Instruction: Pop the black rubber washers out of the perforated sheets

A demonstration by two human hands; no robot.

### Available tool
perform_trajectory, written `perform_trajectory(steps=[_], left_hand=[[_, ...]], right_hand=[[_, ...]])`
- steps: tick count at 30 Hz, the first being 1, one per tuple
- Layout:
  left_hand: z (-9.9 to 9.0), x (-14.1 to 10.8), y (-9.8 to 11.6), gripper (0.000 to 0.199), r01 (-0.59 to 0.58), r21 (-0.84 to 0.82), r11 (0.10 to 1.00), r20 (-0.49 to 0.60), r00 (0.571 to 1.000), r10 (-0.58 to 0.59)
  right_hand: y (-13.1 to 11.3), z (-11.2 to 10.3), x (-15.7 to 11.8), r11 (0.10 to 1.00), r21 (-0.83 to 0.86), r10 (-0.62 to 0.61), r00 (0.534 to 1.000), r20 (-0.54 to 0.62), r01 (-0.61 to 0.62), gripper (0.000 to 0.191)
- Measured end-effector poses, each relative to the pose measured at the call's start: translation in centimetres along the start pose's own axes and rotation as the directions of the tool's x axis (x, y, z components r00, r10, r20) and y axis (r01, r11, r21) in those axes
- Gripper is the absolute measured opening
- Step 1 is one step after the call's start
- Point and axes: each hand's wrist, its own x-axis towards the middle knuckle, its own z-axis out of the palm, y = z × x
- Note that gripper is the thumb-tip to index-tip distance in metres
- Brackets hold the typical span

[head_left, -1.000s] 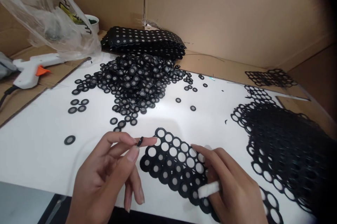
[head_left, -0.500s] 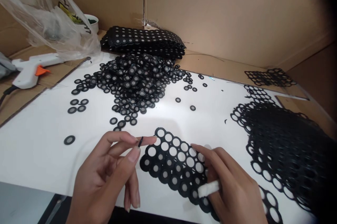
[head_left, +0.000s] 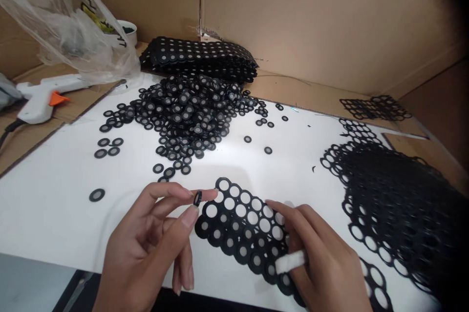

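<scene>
My left hand (head_left: 154, 248) pinches a small black ring (head_left: 198, 198) between thumb and fingertips, the ring tilted almost edge-on. Beside it lies a black perforated sheet (head_left: 236, 239) of joined circles. Its far rows are open holes showing white, while its near rows carry discs with small grey centres. My right hand (head_left: 322, 258) grips the sheet's right end, index finger along the far edge, and partly hides that end. A white wrap (head_left: 291, 262) circles one of its fingers. A large heap of loose black rings (head_left: 186, 112) spreads beyond my hands on the white board (head_left: 54, 219).
Behind the heap stands a stack of dotted black sheets (head_left: 201, 53). Many open-hole black sheets (head_left: 395, 199) pile up at right. A white glue gun (head_left: 40, 97) with an orange trigger and a clear plastic bag (head_left: 73, 24) sit at left. Cardboard walls (head_left: 311, 19) enclose the back.
The ring in my left fingertips has turned slightly, so more of its face shows. My right hand and the sheet stay in place.
</scene>
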Motion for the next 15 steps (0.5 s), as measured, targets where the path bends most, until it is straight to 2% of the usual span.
perform_trajectory(steps=[6, 10, 15], left_hand=[[-0.06, 0.13, 0.11, 0.029, -0.021, 0.079, 0.997, -0.026, 0.999, 0.023], [-0.04, 0.0, 0.04, 0.028, -0.024, 0.122, 0.992, -0.063, 0.998, 0.032], [0.16, -0.19, -0.12, 0.028, -0.013, 0.135, 0.991, -0.087, 0.996, 0.025]], right_hand=[[-0.32, -0.1, -0.04, 0.999, 0.006, 0.042, 0.999, 0.016, -0.042, 0.076], [-0.26, -0.15, -0.03, 0.999, 0.001, 0.036, 0.999, 0.014, -0.036, 0.081], [0.01, -0.15, -0.04, 1.0, -0.002, 0.003, 1.0, 0.009, -0.003, 0.077]])
